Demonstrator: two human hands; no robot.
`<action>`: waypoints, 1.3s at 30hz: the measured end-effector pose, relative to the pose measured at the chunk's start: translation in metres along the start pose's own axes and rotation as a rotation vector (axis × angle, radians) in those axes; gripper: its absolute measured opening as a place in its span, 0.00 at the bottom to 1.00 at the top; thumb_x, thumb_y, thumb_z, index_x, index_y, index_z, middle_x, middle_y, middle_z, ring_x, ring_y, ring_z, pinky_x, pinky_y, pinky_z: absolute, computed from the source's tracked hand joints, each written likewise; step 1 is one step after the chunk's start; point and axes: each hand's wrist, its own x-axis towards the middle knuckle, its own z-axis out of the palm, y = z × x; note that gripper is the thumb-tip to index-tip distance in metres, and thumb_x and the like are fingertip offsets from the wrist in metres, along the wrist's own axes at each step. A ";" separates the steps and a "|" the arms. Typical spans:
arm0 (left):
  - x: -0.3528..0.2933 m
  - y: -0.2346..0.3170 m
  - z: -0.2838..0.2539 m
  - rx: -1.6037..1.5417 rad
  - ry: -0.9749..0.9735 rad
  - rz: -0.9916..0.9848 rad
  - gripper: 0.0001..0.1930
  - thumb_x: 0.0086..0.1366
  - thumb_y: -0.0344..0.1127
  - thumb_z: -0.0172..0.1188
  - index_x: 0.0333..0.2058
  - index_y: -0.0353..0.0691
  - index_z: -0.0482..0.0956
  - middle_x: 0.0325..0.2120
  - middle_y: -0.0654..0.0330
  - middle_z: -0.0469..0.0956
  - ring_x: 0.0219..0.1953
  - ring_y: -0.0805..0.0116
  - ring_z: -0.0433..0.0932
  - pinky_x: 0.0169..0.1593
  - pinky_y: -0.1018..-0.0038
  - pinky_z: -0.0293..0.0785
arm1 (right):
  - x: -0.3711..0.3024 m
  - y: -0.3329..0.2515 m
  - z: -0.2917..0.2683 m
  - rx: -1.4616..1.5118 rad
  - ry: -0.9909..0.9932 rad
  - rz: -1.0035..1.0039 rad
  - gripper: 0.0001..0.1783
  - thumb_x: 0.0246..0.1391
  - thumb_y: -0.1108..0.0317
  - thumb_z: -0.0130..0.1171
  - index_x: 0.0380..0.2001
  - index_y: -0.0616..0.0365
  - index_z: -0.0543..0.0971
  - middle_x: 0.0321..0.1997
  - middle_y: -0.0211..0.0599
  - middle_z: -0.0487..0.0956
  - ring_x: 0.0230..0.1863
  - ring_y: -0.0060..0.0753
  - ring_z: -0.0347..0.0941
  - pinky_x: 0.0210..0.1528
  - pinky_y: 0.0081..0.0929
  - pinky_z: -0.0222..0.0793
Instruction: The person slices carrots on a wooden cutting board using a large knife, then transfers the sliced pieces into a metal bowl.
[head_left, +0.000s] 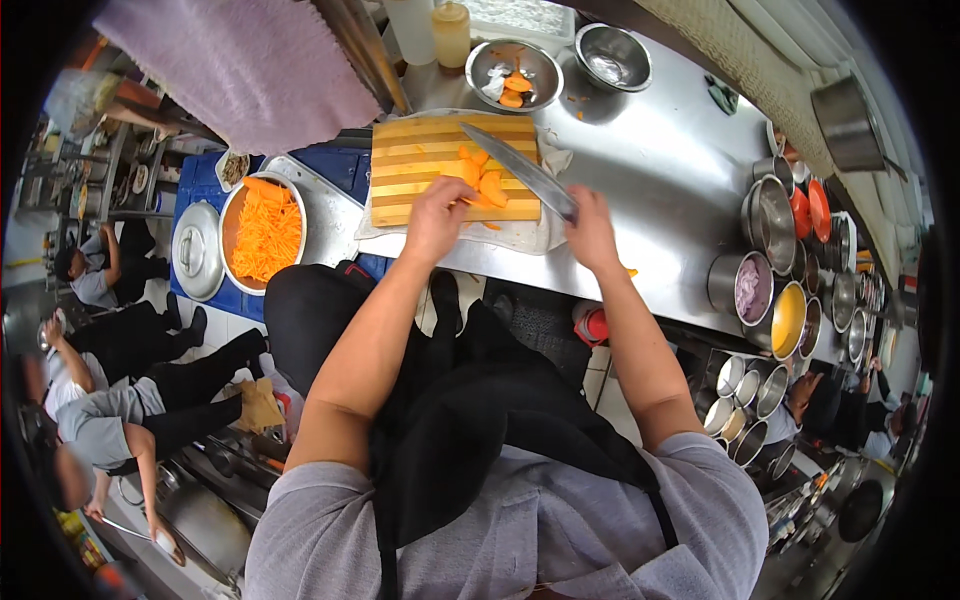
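Observation:
A large kitchen knife (520, 170) is gripped by its handle in my right hand (592, 232), its blade slanting up and left over the striped wooden cutting board (400, 170). Several carrot slices (492, 187) lie in a loose pile on the board, partly beneath the blade. At the board's near edge my left hand (438, 217) is closed, thumb and fingers pinched on a bit of carrot beside the pile. Under the board lies a pale cloth (385, 232).
Left of the board, a bowl of shredded carrot (265, 235) stands by a metal lid (199, 252) and a tray (330, 215). Behind are a metal bowl with carrot pieces (490, 55) and another metal bowl (613, 57). Several pots (728, 285) crowd the right. Other people work at left.

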 end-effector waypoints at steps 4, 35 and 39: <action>-0.005 -0.041 -0.027 0.312 0.167 0.060 0.12 0.58 0.15 0.57 0.36 0.37 0.83 0.44 0.53 0.76 0.42 0.55 0.80 0.46 0.68 0.78 | -0.008 0.011 -0.015 -0.140 -0.202 0.245 0.43 0.50 0.68 0.70 0.69 0.43 0.65 0.54 0.59 0.73 0.55 0.63 0.73 0.57 0.47 0.74; 0.027 -0.009 0.028 0.585 -0.028 0.031 0.31 0.52 0.36 0.74 0.56 0.45 0.78 0.51 0.49 0.73 0.51 0.47 0.74 0.55 0.56 0.74 | -0.091 0.050 -0.009 0.734 -0.493 0.410 0.14 0.69 0.66 0.51 0.53 0.59 0.72 0.26 0.31 0.77 0.21 0.20 0.71 0.24 0.22 0.71; 0.046 0.012 0.051 0.800 -0.229 -0.168 0.29 0.52 0.40 0.75 0.54 0.44 0.79 0.52 0.50 0.71 0.54 0.46 0.71 0.56 0.57 0.74 | -0.092 0.065 -0.017 0.831 -0.437 0.437 0.07 0.68 0.70 0.51 0.44 0.61 0.74 0.28 0.31 0.79 0.22 0.19 0.72 0.24 0.21 0.71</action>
